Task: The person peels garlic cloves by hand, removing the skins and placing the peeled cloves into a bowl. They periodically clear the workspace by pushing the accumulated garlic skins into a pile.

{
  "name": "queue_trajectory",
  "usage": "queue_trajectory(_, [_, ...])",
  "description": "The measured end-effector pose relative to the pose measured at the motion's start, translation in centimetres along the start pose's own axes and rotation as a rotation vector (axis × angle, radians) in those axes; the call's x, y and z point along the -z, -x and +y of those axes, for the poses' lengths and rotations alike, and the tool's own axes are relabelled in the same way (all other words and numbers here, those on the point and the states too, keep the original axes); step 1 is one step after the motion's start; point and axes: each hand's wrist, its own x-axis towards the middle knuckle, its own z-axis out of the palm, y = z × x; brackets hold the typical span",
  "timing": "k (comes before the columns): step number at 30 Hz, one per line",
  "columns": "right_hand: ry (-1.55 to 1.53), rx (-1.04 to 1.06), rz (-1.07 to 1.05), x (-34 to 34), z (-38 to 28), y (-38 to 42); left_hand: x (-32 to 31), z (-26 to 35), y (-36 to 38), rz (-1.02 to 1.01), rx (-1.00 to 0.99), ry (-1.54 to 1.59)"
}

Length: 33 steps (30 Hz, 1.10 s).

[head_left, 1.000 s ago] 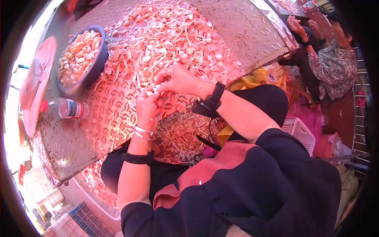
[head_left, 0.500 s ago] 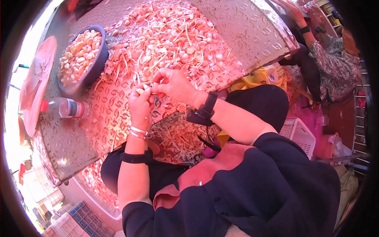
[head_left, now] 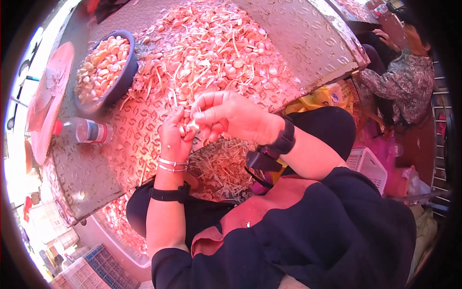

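Over the near edge of the metal table, my hands meet around a pale garlic clove (head_left: 192,124). My left hand (head_left: 173,137) is closed on the clove with its fingers curled. My right hand (head_left: 238,115) pinches at the same clove from the other side, its thumb and forefinger touching it; the fingertips partly hide it. Just beyond both hands lies a heap of garlic cloves, skins and dry stems (head_left: 226,53). To the left stands a dark blue bowl (head_left: 129,65), filled with peeled cloves (head_left: 103,67).
A plastic bottle (head_left: 94,130) lies by a pink round lid-like object (head_left: 50,96) at the table's left. Stems and skins (head_left: 221,166) are piled below the edge. A yellow bag (head_left: 327,96), a white basket (head_left: 368,166) and a seated person (head_left: 402,86) are at right.
My right hand has turned and shifted slightly right and down, its fingers still at my left hand. The person at right has lowered their arms. The whole view has shifted a little.
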Motion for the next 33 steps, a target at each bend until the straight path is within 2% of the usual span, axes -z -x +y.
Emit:
queue_trajectory(1, [-0.019, -0.057, -0.068, -2.0, -0.5, 1.5, -1.1, -0.9, -0.3, 0.194, -0.159, -0.157])
queue_trajectory(2, [-0.015, -0.085, -0.176, -4.2, -1.0, 3.1, -5.3, -0.1, 1.2, 0.406, -0.027, 0.055])
queue_trajectory(4, [-0.156, -0.280, -0.479, -7.6, -2.4, 6.0, -2.0, 0.5, 0.9, -0.072, 0.061, 0.124])
queue_trajectory(5, [-0.180, -0.325, -0.551, -9.3, -3.2, 7.3, -1.9, 0.3, 1.0, -0.090, 0.031, 0.157])
queue_trajectory(6, [-0.187, -0.289, -0.736, -9.9, -3.1, 7.9, -2.2, 0.4, 1.1, -0.074, 0.036, 0.153])
queue_trajectory(7, [-0.235, -0.253, -0.787, -10.5, -2.8, 8.7, -2.1, 0.4, 1.1, -0.088, 0.026, 0.142])
queue_trajectory(8, [-0.279, -0.240, -0.809, -11.0, -3.2, 9.5, -2.0, 0.3, 1.1, -0.102, 0.020, 0.134])
queue_trajectory(10, [-0.366, -0.410, -0.720, -11.5, -3.3, 10.3, -2.1, 0.2, 1.3, -0.089, 0.023, 0.112])
queue_trajectory(14, [-0.356, -0.368, -0.767, -11.7, -2.9, 10.3, -2.6, 0.2, 1.6, -0.099, 0.010, 0.044])
queue_trajectory(17, [-0.369, -0.333, -0.689, -12.1, -3.4, 10.1, -2.4, 0.2, 1.3, -0.102, 0.028, 0.065])
queue_trajectory(20, [-0.267, -0.269, -0.779, -11.4, -2.7, 9.8, -2.8, 0.2, 1.8, -0.079, 0.003, 0.026])
queue_trajectory(22, [-0.375, -0.312, -0.637, -11.3, -2.7, 10.0, -3.4, 0.3, 1.8, -0.064, -0.017, 0.013])
queue_trajectory(23, [-0.448, 0.019, -0.570, -12.0, -0.8, 10.0, -2.8, 0.3, 1.5, -0.078, 0.005, 0.028])
queue_trajectory(24, [-0.206, -0.080, -0.628, -10.8, -3.0, 8.8, -2.6, 0.2, 1.6, -0.076, 0.009, 0.033])
queue_trajectory(26, [-0.204, -0.196, -0.300, -9.1, -4.2, 7.0, -2.5, 0.2, 1.2, -0.076, 0.018, -0.025])
queue_trajectory(28, [-0.062, 0.001, -0.049, -5.4, -2.3, 2.8, -3.4, -0.5, 1.4, -0.017, -0.035, -0.083])
queue_trajectory(30, [0.056, 0.061, 0.095, -1.1, -1.2, -1.1, -3.0, -1.0, 1.4, -0.376, 0.097, 0.227])
queue_trajectory(31, [0.116, 0.087, 0.154, 1.3, -0.5, -2.9, -3.5, -0.9, 1.7, -0.157, 0.159, 0.188])
queue_trajectory(32, [0.121, 0.078, 0.153, 2.6, -0.4, -3.7, -3.9, -0.7, 1.8, -0.156, 0.154, 0.197])
queue_trajectory(33, [0.206, 0.081, 0.166, 3.3, -0.6, -4.2, -4.3, -0.3, 1.5, -0.063, 0.076, 0.129])
